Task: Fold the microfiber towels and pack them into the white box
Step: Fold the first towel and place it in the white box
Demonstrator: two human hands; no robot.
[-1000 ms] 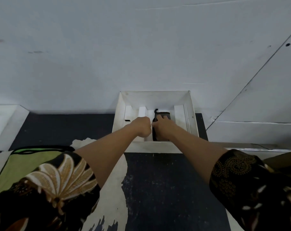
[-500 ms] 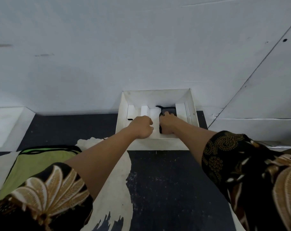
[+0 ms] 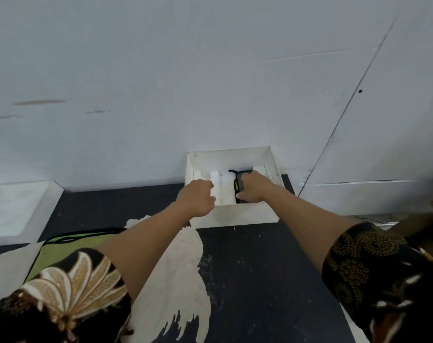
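Note:
The white box stands against the white wall, with white upright dividers inside. My right hand is inside the box, shut on a folded dark towel with a black edge and a bit of yellow, which stands on edge between dividers. My left hand is a closed fist at the box's left front corner, resting against a divider; I cannot see anything held in it. A green towel with black trim lies flat at the lower left, partly under my left sleeve.
The box sits on a dark mat. A cream cloth with a dark pattern lies under my left forearm. A white ledge is at the far left. The wall is right behind the box.
The view shifted a little. My right hand has pushed the dark towel farther right and deeper into the box. My left fist has drawn slightly left, apart from the right hand.

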